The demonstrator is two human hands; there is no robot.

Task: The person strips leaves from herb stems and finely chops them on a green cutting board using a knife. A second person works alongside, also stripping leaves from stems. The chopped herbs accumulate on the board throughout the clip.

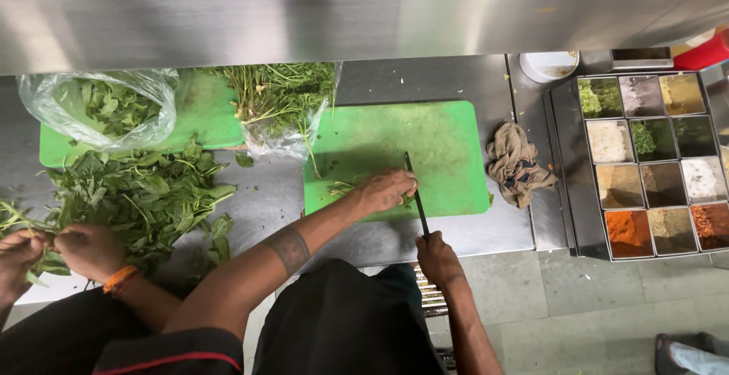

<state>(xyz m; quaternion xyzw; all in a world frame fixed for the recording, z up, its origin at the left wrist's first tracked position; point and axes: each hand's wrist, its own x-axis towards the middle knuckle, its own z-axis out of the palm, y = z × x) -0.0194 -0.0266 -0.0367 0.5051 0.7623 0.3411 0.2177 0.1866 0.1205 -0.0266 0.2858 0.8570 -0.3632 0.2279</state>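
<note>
Two hands are engaged at the flat green plastic cutting board (425,147): the right hand (439,257), its grip closed on a dark-handled knife (415,193), and the left hand (386,190), pinning thin green stems (342,187). Fingertips beside the blade could be nicked.

Left of our knife grip (439,257) we pin herbs (343,187) on the cutting board (448,147), a rag (518,164) and spice tray (577,193) lying right on the counter (425,79).

Head view, steeply downward (probably near)
</note>
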